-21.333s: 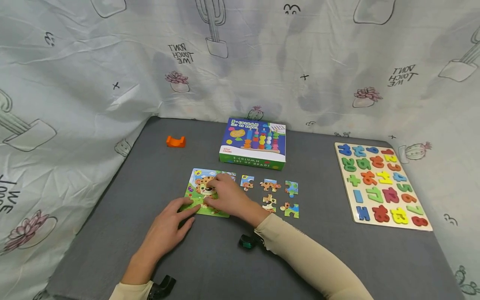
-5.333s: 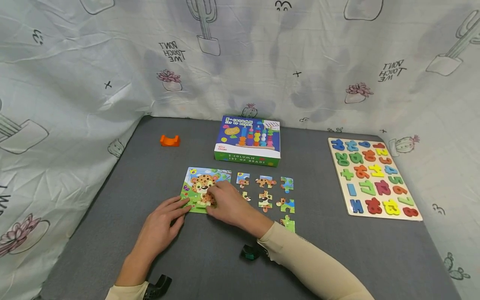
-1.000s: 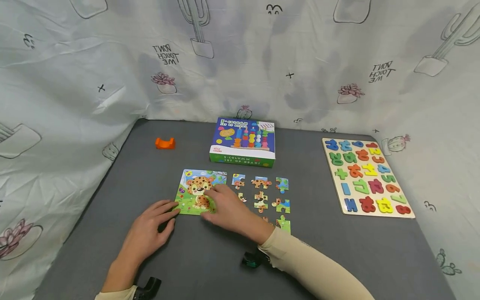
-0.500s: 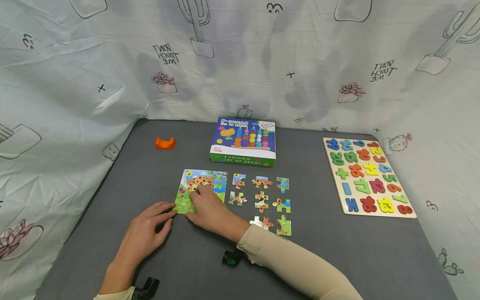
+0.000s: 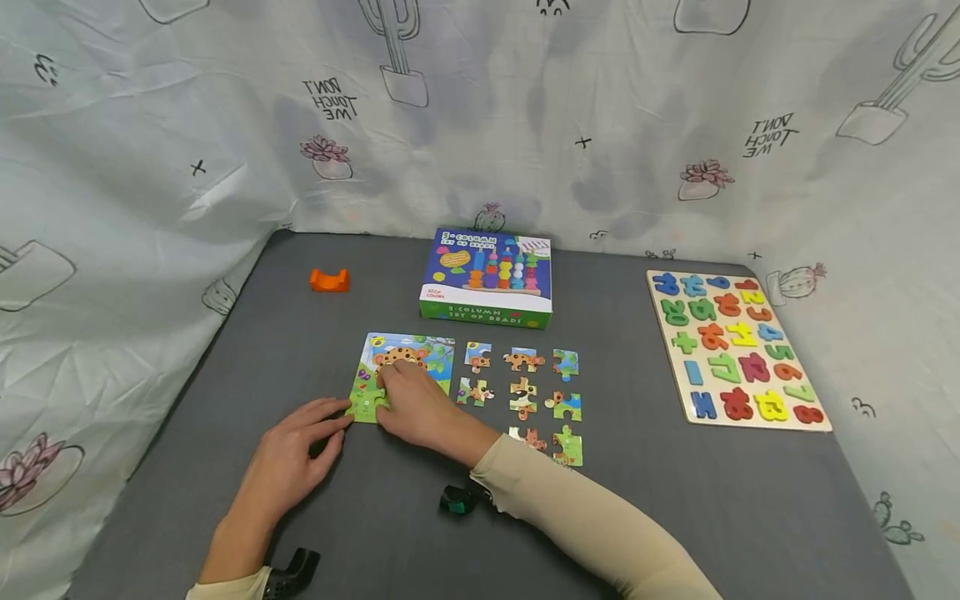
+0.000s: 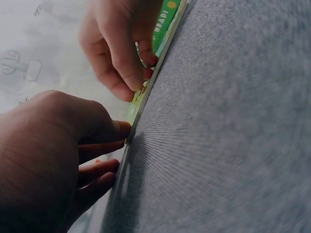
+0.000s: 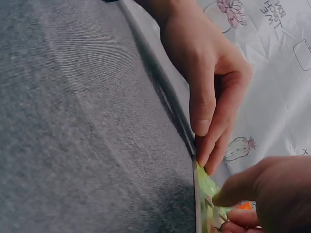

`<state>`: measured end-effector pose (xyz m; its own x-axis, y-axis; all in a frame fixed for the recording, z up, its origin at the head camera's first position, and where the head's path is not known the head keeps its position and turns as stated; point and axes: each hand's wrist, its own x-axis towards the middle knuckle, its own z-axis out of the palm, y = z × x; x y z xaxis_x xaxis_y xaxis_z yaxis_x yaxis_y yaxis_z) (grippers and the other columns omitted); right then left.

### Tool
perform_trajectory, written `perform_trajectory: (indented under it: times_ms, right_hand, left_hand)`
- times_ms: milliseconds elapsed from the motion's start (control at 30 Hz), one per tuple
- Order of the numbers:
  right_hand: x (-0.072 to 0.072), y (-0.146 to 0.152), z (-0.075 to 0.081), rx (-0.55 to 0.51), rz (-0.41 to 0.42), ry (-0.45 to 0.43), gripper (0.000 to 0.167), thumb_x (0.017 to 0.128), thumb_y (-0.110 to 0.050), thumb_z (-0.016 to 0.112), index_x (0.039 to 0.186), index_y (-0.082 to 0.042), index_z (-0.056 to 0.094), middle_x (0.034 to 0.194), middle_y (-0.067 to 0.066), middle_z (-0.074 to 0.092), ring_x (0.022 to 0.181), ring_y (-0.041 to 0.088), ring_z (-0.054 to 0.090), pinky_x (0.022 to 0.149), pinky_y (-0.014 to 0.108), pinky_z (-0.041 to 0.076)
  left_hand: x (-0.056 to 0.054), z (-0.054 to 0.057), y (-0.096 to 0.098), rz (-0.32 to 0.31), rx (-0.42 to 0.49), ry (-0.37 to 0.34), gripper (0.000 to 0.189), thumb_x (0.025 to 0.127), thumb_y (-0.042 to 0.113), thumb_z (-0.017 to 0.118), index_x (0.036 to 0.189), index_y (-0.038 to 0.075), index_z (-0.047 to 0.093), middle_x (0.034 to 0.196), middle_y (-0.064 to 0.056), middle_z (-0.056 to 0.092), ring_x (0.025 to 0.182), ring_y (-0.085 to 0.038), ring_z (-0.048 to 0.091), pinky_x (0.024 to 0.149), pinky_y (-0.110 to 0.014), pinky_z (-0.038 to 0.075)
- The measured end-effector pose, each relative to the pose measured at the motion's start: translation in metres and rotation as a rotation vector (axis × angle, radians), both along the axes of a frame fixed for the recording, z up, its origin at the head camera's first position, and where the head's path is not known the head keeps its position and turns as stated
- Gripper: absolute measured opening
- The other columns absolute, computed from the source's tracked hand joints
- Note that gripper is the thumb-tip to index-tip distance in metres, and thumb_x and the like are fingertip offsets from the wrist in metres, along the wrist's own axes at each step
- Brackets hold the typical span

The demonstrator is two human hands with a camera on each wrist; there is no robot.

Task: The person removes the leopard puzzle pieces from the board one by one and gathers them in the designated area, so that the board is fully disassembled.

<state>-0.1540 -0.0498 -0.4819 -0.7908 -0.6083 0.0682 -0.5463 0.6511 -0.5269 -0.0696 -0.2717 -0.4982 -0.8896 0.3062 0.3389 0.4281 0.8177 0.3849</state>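
A small green-and-blue jigsaw board (image 5: 442, 367) with a leopard picture lies on the grey table. My right hand (image 5: 412, 404) reaches over it, curled, with thumb and fingertips on a green puzzle piece (image 5: 380, 393) at the lower left; the hand hides most of the leopard. My left hand (image 5: 296, 446) rests its straight fingertips on the board's near left corner, thumb held off. In the left wrist view the left fingers (image 6: 119, 128) touch the board's edge (image 6: 133, 114). Several loose puzzle pieces (image 5: 522, 398) lie in rows right of the board.
A blue-and-green bead set box (image 5: 486, 279) stands behind the pieces. An orange plastic part (image 5: 330, 281) lies at the back left. To the right is a wooden board (image 5: 697, 398) of coloured letters and numbers. A patterned cloth (image 5: 600, 108) hangs behind the table.
More loose pieces lie right of the board than 21 seconds ago. Over the last second my right hand has moved left across the board, uncovering a middle-row piece. The left hand has stayed put.
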Motion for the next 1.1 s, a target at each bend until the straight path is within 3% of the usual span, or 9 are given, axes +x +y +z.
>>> perform_trajectory:
  times_ms: [200, 433, 667, 800, 1100]
  right_hand:
    - [-0.004, -0.002, -0.004, -0.044, -0.012, 0.017, 0.011, 0.098, -0.008, 0.076, 0.109, -0.007, 0.075, 0.101, 0.003, 0.070, 0.086, 0.011, 0.063, 0.075, 0.023, 0.053]
    - [-0.008, -0.003, -0.007, 0.002, -0.016, 0.133, 0.008, 0.098, -0.008, 0.076, 0.104, -0.010, 0.079, 0.094, 0.004, 0.071, 0.083, 0.013, 0.066, 0.074, 0.024, 0.056]
    - [-0.009, -0.003, -0.006, 0.005, -0.049, 0.130, 0.006, 0.096, -0.007, 0.075, 0.098, -0.010, 0.080, 0.090, 0.003, 0.070, 0.081, 0.013, 0.066, 0.071, 0.023, 0.055]
    - [-0.006, 0.001, -0.002, -0.053, -0.070, 0.134, 0.005, 0.094, -0.006, 0.076, 0.095, -0.010, 0.078, 0.087, 0.000, 0.067, 0.076, 0.010, 0.060, 0.067, 0.023, 0.051]
    - [0.011, 0.030, 0.016, -0.126, -0.069, 0.143, 0.005, 0.098, -0.010, 0.077, 0.103, -0.011, 0.079, 0.095, -0.001, 0.068, 0.083, 0.010, 0.060, 0.073, 0.024, 0.052]
  left_hand:
    - [0.001, -0.002, 0.000, 0.002, -0.007, -0.003, 0.026, 0.088, 0.002, 0.088, 0.113, 0.005, 0.086, 0.131, -0.008, 0.075, 0.123, -0.034, 0.069, 0.093, -0.059, 0.059]
    - [-0.002, -0.003, 0.001, 0.005, 0.009, 0.015, 0.025, 0.088, 0.001, 0.087, 0.112, 0.006, 0.086, 0.131, -0.007, 0.075, 0.124, -0.033, 0.068, 0.094, -0.058, 0.058]
    - [-0.004, -0.003, 0.003, 0.007, 0.013, 0.019, 0.024, 0.088, 0.001, 0.087, 0.112, 0.006, 0.086, 0.131, -0.006, 0.075, 0.124, -0.033, 0.068, 0.095, -0.058, 0.057]
    - [-0.004, -0.003, 0.003, 0.004, 0.014, 0.013, 0.024, 0.088, 0.001, 0.087, 0.112, 0.006, 0.086, 0.131, -0.007, 0.075, 0.125, -0.033, 0.068, 0.095, -0.059, 0.057]
    - [-0.002, -0.002, 0.001, 0.009, 0.009, 0.010, 0.024, 0.087, 0.003, 0.087, 0.111, 0.007, 0.086, 0.130, -0.007, 0.075, 0.124, -0.034, 0.068, 0.094, -0.060, 0.058]
